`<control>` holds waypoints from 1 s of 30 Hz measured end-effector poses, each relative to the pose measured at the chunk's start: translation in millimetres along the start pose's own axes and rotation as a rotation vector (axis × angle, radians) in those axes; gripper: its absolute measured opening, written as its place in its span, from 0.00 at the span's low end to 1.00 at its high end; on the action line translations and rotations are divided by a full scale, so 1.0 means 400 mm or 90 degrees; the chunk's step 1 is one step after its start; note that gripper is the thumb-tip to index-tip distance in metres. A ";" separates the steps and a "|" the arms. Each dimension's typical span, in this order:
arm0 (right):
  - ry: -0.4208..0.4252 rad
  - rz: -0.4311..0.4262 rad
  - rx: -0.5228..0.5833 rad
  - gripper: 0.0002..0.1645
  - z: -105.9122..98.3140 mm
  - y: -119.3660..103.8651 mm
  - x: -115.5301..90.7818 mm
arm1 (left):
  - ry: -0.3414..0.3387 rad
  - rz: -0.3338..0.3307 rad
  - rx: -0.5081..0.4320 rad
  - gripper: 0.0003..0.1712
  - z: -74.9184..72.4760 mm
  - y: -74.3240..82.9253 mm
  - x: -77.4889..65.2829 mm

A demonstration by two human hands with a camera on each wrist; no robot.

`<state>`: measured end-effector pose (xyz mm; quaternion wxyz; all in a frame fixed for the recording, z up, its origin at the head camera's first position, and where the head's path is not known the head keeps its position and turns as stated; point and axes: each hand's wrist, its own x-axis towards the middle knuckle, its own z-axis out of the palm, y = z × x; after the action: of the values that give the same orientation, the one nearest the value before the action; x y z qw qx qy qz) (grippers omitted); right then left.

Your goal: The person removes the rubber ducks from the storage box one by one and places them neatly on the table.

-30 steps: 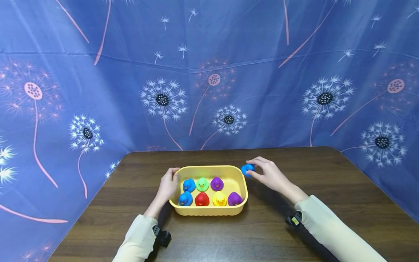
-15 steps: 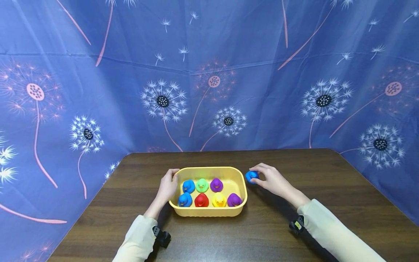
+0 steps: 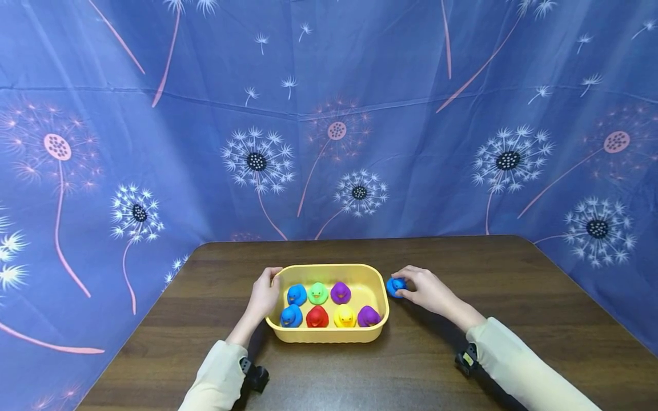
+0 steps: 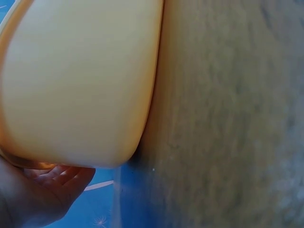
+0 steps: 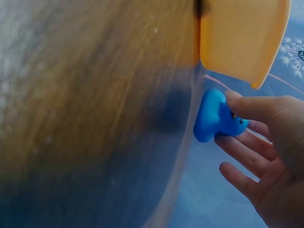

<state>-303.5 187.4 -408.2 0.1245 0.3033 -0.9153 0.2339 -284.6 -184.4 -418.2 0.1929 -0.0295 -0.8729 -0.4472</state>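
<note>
A yellow plastic basket [image 3: 329, 334] sits on the table with several rubber ducks in it. Blue, green and purple ducks form its back row; blue, red [image 3: 317, 317], yellow [image 3: 345, 315] and purple ones line the front. My left hand [image 3: 265, 294] grips the basket's left rim; in the left wrist view its fingers are partly hidden behind the wall. Just right of the basket, my right hand [image 3: 429, 290] pinches another blue rubber duck [image 5: 213, 116] between thumb and fingers. That duck is low over the table; whether it touches the wood is unclear.
The brown wooden table [image 3: 329, 377] extends around the basket on all sides. Behind it hangs a blue cloth [image 3: 329, 142] printed with dandelions. Black cameras are strapped to both wrists.
My right hand has brought the blue duck down beside the basket's right end, slightly rightward from the rim. The left hand keeps its grip, and the basket stays in place.
</note>
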 end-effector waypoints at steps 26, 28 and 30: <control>-0.044 0.002 -0.017 0.20 0.005 0.002 -0.001 | -0.002 -0.008 0.006 0.15 -0.001 0.005 -0.001; -0.043 -0.002 -0.020 0.20 0.004 0.001 0.000 | -0.001 -0.009 0.007 0.15 -0.002 0.005 -0.001; -0.044 -0.005 -0.023 0.21 0.003 0.000 0.000 | -0.002 -0.009 0.008 0.15 -0.002 0.005 -0.001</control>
<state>-303.6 186.6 -409.2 0.0994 0.3127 -0.9218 0.2066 -283.4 -183.8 -416.2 0.1886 -0.0227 -0.8761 -0.4431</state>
